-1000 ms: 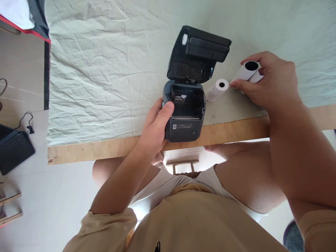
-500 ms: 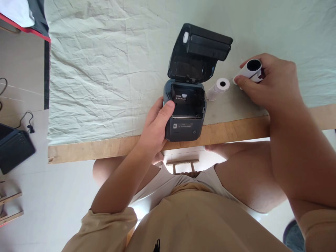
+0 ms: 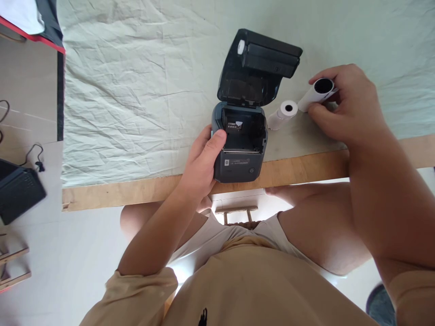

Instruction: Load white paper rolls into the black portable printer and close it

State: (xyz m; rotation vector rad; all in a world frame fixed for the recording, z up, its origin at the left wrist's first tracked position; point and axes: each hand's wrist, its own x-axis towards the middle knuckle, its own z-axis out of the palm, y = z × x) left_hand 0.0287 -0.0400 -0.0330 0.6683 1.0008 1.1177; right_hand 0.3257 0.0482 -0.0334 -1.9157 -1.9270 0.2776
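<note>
A dark portable label printer (image 3: 239,167) lies near the table's front edge, its lid (image 3: 249,86) swung up and its paper bay bare inside. My left hand (image 3: 204,156) grips the printer's left side, thumb over the rim of the bay. Just right of the printer stands a small white paper roll (image 3: 282,114) with a narrow dark core. My right hand (image 3: 350,104) has its thumb and fingers around a white paper tube with a wide hollow core (image 3: 311,97), which stands tilted on the cloth. Part of that tube is hidden behind the fingers.
A wrinkled pale green cloth (image 3: 136,90) covers the table, whose wooden edge (image 3: 118,192) runs along the front. At left on the floor sit a black box-shaped device (image 3: 20,192) with a cable and a wooden rack (image 3: 15,269). A stool (image 3: 237,210) shows below.
My right hand and the wide-cored paper tube have shifted slightly left, toward the small roll. The left hand and printer have stayed nearly still.
</note>
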